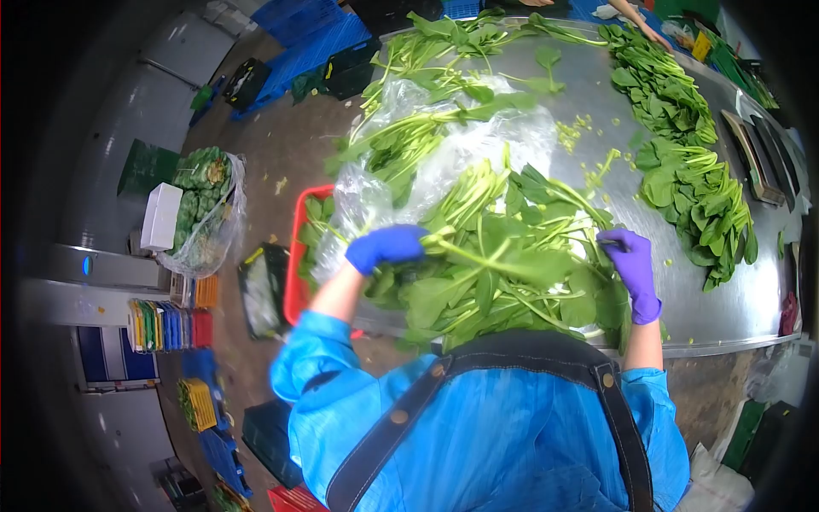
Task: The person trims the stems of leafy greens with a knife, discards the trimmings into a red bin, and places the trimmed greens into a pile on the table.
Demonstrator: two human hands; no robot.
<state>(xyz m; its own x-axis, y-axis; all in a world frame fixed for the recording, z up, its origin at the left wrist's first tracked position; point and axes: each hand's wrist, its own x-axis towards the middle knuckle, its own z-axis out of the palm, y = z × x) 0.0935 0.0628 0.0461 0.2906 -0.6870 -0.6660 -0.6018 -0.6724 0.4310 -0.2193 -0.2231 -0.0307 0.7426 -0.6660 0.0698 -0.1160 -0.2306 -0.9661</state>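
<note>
My left hand (388,246), in a blue glove, is closed round the stem end of a leafy green stalk (478,258). The stalk's leaves stretch to the right over a loose pile of leafy greens (444,303) at the table's near edge. To the right of the pile is my right hand (631,266), in a purple glove with its fingers pinched together. Something small and dark shows at those fingertips, too small to name. Clear plastic bags (409,183) lie under and among the greens beyond my left hand.
Neat rows of leafy greens (695,192) line the right of the metal table (580,81). Cut stem bits (573,130) lie mid-table. A red crate (297,290) stands at the left edge. Another person's hand (653,32) reaches in at the far right. Bagged vegetables (203,200) stand left.
</note>
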